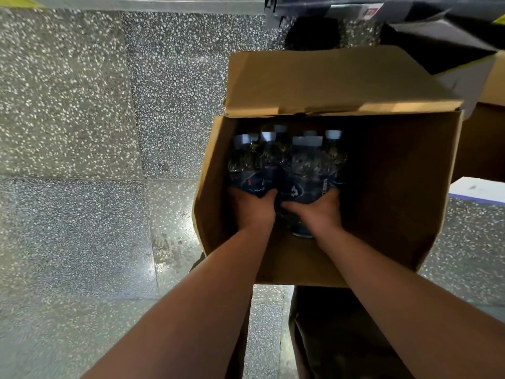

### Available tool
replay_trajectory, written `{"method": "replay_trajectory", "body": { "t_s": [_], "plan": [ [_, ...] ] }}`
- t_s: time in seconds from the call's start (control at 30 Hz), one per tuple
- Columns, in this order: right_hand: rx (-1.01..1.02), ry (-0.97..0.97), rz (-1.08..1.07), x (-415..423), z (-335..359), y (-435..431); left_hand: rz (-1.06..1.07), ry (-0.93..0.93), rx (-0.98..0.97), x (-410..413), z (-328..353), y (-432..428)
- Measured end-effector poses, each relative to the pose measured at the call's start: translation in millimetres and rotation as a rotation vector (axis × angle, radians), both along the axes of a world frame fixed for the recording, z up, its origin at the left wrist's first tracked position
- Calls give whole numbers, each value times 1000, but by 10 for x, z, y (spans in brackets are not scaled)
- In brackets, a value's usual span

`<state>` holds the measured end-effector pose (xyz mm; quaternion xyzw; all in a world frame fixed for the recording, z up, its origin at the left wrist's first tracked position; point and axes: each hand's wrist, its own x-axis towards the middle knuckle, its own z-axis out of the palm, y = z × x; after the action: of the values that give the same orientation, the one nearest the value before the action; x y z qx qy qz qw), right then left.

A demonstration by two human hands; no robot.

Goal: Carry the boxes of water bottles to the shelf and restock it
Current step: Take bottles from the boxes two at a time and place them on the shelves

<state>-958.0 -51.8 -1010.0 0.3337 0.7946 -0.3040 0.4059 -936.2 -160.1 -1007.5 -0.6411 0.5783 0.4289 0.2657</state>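
An open brown cardboard box (pixel 396 192) sits on the speckled floor in front of me, its far flap (pixel 328 77) folded back. Inside, at its left, stand several water bottles (pixel 284 160) with pale caps and dark blue labels. Both my arms reach down into the box. My left hand (pixel 252 207) grips the lower part of the left bottles. My right hand (pixel 318 207) grips the bottles just to the right. The fingers of both hands are hidden behind the bottles. The right half of the box interior is dark and bare.
Grey terrazzo floor (pixel 82 132) spreads to the left. Dark shelving or fixtures (pixel 410 28) stand beyond the box at the top right. Another cardboard piece (pixel 492 86) and a white object (pixel 478 190) lie at the right edge.
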Motion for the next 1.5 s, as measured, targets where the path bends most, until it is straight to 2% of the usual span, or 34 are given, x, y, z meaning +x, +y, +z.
{"method": "replay_trajectory", "body": {
  "t_s": [0.13,0.23,0.37,0.43,0.57,0.73,0.93,1.13,1.3,1.4,1.5],
  "plan": [
    [-8,-20,-26,-24,-17,145,8,13,-22,1,5,-14],
    [-78,-53,-109,-78,71,215,48,32,65,-24,173,6],
    [-162,-65,-206,-267,431,276,-47,53,77,-61,549,45],
    [-211,-56,-186,-409,680,326,-55,82,87,-94,750,84],
    [-260,-131,25,-512,1155,473,39,163,103,-152,1235,194],
    [-376,-132,-30,-480,1817,625,198,261,134,-132,1910,363],
    [-578,-145,23,-567,2614,656,139,383,209,12,2619,412],
    [-774,-10,116,-450,3555,436,109,572,287,90,3381,127],
    [-779,129,132,-358,4284,210,43,730,283,133,4202,-141],
    [-856,252,153,-318,4847,133,15,874,245,158,4781,-218],
    [-844,373,89,-299,5415,80,-65,1007,244,143,5334,-281]
  ]
}}
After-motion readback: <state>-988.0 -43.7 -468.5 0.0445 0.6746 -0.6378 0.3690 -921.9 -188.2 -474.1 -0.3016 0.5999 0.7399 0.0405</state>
